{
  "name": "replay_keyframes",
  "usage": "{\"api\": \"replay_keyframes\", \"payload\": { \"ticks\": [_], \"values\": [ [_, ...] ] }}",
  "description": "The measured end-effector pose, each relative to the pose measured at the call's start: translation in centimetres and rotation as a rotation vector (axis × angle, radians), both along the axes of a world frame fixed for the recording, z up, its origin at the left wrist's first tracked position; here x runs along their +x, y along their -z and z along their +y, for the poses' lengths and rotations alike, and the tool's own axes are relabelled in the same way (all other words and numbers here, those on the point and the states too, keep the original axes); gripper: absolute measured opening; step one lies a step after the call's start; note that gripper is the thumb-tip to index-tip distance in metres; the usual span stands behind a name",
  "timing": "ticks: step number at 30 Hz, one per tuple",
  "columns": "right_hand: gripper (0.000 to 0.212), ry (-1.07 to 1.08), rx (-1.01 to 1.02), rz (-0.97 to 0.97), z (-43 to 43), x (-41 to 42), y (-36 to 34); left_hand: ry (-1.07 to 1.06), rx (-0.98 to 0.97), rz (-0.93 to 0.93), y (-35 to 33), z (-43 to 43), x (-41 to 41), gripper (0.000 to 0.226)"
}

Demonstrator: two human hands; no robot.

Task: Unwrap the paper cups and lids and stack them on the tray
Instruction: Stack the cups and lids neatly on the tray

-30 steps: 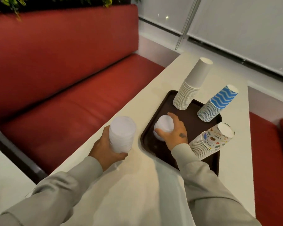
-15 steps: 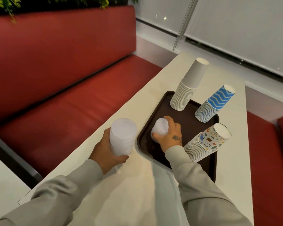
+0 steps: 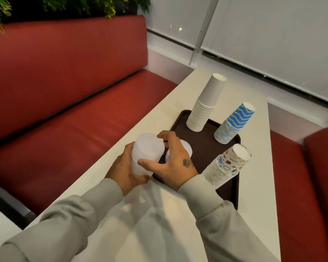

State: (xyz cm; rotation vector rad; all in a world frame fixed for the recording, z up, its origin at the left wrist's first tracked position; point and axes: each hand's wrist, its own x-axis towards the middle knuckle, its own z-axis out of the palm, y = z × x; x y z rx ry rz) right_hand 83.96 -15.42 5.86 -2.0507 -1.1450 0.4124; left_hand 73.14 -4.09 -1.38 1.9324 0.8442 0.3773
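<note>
left hand [image 3: 124, 173] grips lid stack [image 3: 147, 150] (right hand [image 3: 175, 165] too).

Three cup stacks [image 3: 204, 108] [image 3: 233, 125] [image 3: 225, 167] standing on one tray [image 3: 203, 146], two lid stacks [image 3: 147, 154] [image 3: 187, 148] showing beside two hands [image 3: 123, 173] [image 3: 176, 165], one table [image 3: 254, 186] lying underneath
</note>
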Motion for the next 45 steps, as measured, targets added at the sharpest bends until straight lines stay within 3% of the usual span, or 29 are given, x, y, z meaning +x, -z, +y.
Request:
{"api": "replay_keyframes", "payload": {
  "ticks": [8, 17, 23, 33, 41, 45],
  "values": [
    [0.058, 0.131, -0.069, 0.048, 0.5, -0.3, 0.3, 0.071, 0.021, 0.005, 0.0, -0.8, 0.6, 0.090],
    [0.053, 0.353, 0.148, 0.258, -0.3, 3.0, -0.9, 0.054, -0.028, -0.061, -0.4, -1.3, 0.6, 0.092],
    [0.053, 0.490, 0.121, 0.193, -1.1, 7.4, -1.3, 0.000, -0.051, -0.070, 0.0, -1.0, 0.0, 0.092],
    [0.061, 0.387, -0.037, -0.012, -0.4, 7.5, 5.2, -0.028, -0.071, -0.033, 0.9, -0.8, -0.9, 0.091],
    [0.075, 0.431, -0.040, -0.026, 0.4, 7.7, 5.2, -0.015, -0.079, -0.043, 0.8, -1.1, -0.6, 0.092],
    [0.071, 0.477, 0.005, -0.048, 1.1, 7.6, 5.1, -0.015, -0.066, -0.038, 1.0, -1.3, -0.7, 0.092]
  ]
}}
